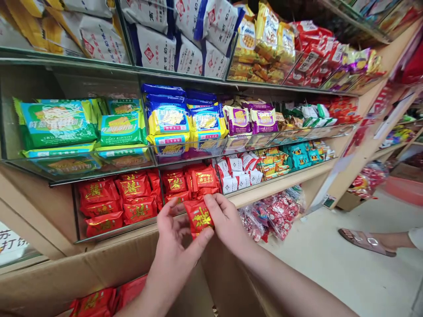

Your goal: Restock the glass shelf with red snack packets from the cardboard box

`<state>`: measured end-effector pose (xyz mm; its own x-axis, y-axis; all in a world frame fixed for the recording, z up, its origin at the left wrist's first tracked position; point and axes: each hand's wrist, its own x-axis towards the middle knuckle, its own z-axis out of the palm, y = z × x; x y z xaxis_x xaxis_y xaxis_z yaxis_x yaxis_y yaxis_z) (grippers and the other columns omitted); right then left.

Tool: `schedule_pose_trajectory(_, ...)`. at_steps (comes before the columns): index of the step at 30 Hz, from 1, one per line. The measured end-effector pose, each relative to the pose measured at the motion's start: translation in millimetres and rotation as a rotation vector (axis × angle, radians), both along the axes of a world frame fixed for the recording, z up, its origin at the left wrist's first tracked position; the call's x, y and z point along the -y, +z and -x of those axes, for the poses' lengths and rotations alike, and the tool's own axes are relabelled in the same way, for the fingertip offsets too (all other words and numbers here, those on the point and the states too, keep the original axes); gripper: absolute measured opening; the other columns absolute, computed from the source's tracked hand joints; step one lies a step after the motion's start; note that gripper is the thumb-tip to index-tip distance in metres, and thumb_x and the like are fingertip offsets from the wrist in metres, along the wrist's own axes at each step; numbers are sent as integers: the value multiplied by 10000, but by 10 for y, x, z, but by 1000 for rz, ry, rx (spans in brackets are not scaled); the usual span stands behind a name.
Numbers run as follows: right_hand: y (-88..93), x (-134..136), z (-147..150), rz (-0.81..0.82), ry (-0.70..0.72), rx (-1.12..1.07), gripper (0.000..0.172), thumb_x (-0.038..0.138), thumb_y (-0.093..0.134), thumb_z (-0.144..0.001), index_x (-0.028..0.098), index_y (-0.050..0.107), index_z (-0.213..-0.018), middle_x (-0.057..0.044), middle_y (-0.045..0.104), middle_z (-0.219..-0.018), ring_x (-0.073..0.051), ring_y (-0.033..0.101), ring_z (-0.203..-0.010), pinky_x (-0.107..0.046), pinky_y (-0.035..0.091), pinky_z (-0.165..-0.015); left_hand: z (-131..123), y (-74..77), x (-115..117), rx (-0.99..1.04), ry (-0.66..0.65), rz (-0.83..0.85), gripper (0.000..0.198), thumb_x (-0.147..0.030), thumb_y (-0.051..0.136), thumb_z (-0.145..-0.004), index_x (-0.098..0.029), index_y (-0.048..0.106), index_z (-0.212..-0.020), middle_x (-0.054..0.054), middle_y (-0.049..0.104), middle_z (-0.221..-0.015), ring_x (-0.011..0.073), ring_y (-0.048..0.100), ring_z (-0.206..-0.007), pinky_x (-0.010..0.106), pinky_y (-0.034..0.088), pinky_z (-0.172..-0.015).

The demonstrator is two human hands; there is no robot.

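Between my two hands is a small red packet (200,216) with gold characters. My left hand (180,242) grips its lower edge, thumb on the front, while the other fingers curl behind. At its upper right, my right hand (222,218) pinches the corner with thumb and fingers. Just beyond, similar red packets (136,185) are stacked in the bottom clear bins, some partly behind my hands. Below, an open cardboard box (132,251) contains more red packets (95,304), partly covered by my left forearm.
Above are shelves with green biscuit packs (59,123), blue and yellow packs (168,116) and purple packs (262,118) behind clear panels. Bagged goods (280,211) lie under the shelf at right. A person's sandalled foot (370,242) is on the floor.
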<state>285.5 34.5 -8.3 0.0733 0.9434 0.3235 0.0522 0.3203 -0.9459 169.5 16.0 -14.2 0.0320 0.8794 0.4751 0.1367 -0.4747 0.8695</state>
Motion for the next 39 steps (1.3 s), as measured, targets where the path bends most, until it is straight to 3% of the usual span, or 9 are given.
schedule_pose_trajectory(3,42,-11,42,-25,6,-74,279,429,420,-809,186,433,-673,40,435,-607,-89,401,-555,-207,340,-517,-32,24,48,169,-131,363,375,-355,577,-714,-195,401,-1004,23,603,-808,121,582,-593,247,478,-505)
schedule_pose_trajectory(6,78,-24,-30,-67,50,-51,203,384,496,-770,186,475,-728,38,458,-636,-92,429,-587,-208,362,-551,4,63,64,87,-212,451,278,-326,606,-696,-179,506,-908,2,608,-765,97,552,-573,215,459,-507)
schedule_pose_trajectory(9,78,-45,-155,-98,213,131,218,382,551,-733,180,538,-813,20,518,-694,-100,466,-628,-219,374,-579,81,66,47,-2,-279,415,295,-282,648,-658,-177,555,-918,-3,616,-759,111,559,-647,221,462,-588)
schedule_pose_trajectory(11,39,-55,-189,-80,256,215,230,401,532,-747,172,540,-740,23,510,-656,-95,448,-592,-217,360,-551,128,38,23,71,-198,376,357,-275,676,-628,-182,537,-944,-20,614,-701,112,562,-644,224,459,-616)
schedule_pose_trajectory(16,-73,-13,-25,-11,-5,128,299,424,445,-796,174,446,-631,37,439,-588,-92,395,-560,-213,332,-523,180,-89,-47,343,140,366,315,-401,611,-680,-198,477,-880,-40,584,-700,107,553,-649,217,441,-600)
schedule_pose_trajectory(20,-35,68,114,20,-80,165,280,399,379,-833,178,454,-678,25,469,-622,-107,424,-601,-222,341,-556,211,-111,-49,-14,285,333,291,-482,382,-805,-209,464,-747,-58,470,-618,102,446,-554,218,370,-516)
schedule_pose_trajectory(25,-38,36,128,-18,-72,180,303,421,361,-838,183,443,-669,24,456,-617,-103,411,-591,-217,327,-539,295,-20,-60,-390,420,87,290,-343,347,-850,-220,336,-588,-65,339,-539,104,347,-513,227,295,-504)
schedule_pose_trajectory(30,-67,37,104,-88,-67,233,248,366,351,-854,189,426,-699,27,444,-643,-100,407,-606,-222,331,-567,369,-32,-77,-397,417,-25,288,-287,342,-849,-230,295,-571,-62,300,-523,107,309,-489,229,278,-478)
schedule_pose_trajectory(39,-247,76,123,59,-64,57,256,402,321,-853,202,398,-714,11,464,-646,-119,454,-608,-240,386,-562,399,-20,-123,-346,258,-34,258,-292,349,-840,-228,358,-591,-61,337,-528,103,353,-493,207,320,-474)
